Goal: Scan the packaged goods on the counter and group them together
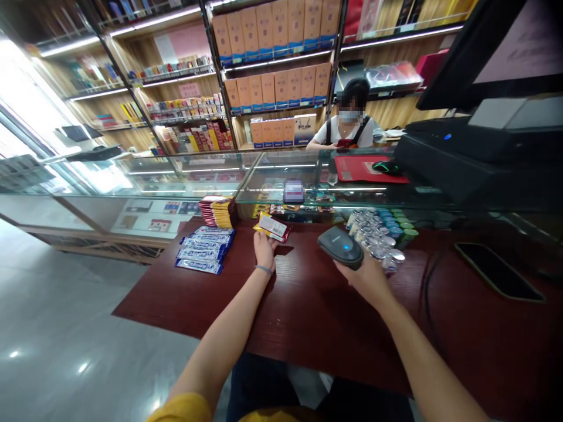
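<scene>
My left hand (264, 249) grips a red and yellow snack packet (272, 227), tilted so its pale label with a barcode faces me. In my right hand (363, 275) is a black barcode scanner (341, 246) with a lit blue light, its head turned toward the packet but apart from it. A stack of red and yellow packets (217, 211) stands left of my left hand. Before that stack lie several blue and white packets (204, 249), overlapping in a row. Just beyond the scanner, several silver-topped cans (373, 234) are grouped, with green-topped ones (402, 225) to their right.
A dark red wooden table (281, 319) carries these goods. Behind it runs a glass display counter (197, 176). A phone (499, 271) and a black cable (426, 281) lie at right, below a monitor (497, 64). Across the counter sits a masked person (349, 129).
</scene>
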A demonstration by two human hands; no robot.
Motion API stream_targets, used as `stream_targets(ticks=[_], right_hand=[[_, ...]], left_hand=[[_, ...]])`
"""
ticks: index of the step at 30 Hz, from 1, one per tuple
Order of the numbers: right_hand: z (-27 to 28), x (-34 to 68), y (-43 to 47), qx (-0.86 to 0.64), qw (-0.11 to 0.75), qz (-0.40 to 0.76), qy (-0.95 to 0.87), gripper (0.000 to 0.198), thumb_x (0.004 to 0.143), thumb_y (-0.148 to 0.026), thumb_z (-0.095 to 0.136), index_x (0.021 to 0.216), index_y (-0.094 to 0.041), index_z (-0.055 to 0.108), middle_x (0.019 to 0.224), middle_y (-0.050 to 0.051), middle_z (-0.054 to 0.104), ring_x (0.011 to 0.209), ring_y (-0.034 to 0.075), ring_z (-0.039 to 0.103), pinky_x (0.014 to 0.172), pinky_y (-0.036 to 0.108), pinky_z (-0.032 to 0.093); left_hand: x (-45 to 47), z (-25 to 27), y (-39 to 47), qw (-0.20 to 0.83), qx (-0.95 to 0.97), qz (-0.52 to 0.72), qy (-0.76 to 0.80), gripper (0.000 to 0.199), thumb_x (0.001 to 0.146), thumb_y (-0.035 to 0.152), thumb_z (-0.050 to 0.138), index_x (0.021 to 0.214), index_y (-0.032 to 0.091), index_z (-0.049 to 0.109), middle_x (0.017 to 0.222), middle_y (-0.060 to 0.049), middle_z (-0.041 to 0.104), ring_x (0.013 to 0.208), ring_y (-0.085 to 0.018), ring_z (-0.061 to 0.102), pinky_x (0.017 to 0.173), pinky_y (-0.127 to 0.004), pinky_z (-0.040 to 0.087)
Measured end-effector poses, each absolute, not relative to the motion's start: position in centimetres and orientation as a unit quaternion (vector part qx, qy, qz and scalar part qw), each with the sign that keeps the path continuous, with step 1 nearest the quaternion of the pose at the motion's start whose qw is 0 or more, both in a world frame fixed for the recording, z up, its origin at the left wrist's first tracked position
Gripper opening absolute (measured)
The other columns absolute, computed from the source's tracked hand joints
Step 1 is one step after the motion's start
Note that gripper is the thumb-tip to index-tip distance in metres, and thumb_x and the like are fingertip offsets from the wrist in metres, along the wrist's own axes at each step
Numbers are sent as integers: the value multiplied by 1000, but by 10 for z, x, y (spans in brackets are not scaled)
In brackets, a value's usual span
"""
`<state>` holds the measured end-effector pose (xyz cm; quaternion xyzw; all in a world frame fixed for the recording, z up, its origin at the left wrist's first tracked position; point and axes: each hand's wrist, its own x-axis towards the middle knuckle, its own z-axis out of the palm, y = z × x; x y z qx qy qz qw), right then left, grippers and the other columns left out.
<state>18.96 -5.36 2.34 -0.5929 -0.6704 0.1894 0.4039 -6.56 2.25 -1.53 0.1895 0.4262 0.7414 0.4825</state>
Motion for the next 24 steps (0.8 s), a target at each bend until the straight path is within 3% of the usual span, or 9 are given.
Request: stream_targets(ticks=[2, 6, 10, 16, 24], right_hand=[[21, 185, -56, -586, 357, 171, -707, 43, 81, -43, 68, 120, -26, 62, 89, 5, 78, 81, 29, 75, 65, 32, 52], [23, 175, -63, -568, 284, 132, -761, 45, 77, -38, 71, 120, -28, 61, 86, 4, 78, 76, 30, 76, 62, 31, 49], [22, 171, -64, -560, 257, 109, -780, 48, 75, -36, 73, 121, -28, 61, 83, 4, 79, 74, 31, 76, 62, 31, 49], [17, 174, -63, -557, 227, 110, -791, 33, 81, -36, 64, 112, -27, 58, 85, 5, 79, 81, 33, 78, 64, 33, 49], [14, 178, -60, -554, 261, 102, -784, 38, 80, -38, 64, 115, -27, 55, 81, 3, 77, 74, 33, 77, 59, 32, 45]], left_hand=[[-63, -16, 23, 483, 190, 745, 419, 18, 98, 40, 55, 101, 23, 49, 102, -5, 70, 86, -15, 73, 78, -29, 58], [-61, -20, 26, 492, 197, 732, 428, 16, 103, 39, 46, 106, 23, 48, 113, -8, 70, 94, -16, 74, 84, -33, 60], [-64, -24, 28, 488, 203, 719, 451, 17, 104, 40, 44, 108, 24, 48, 123, -11, 68, 105, -18, 73, 90, -35, 60], [-67, -28, 28, 496, 222, 713, 443, 13, 105, 32, 38, 112, 25, 47, 137, -12, 62, 119, -18, 69, 96, -37, 59], [-68, -17, 30, 481, 172, 731, 451, 6, 97, 22, 47, 102, 20, 49, 102, -7, 69, 86, -13, 72, 83, -33, 60]])
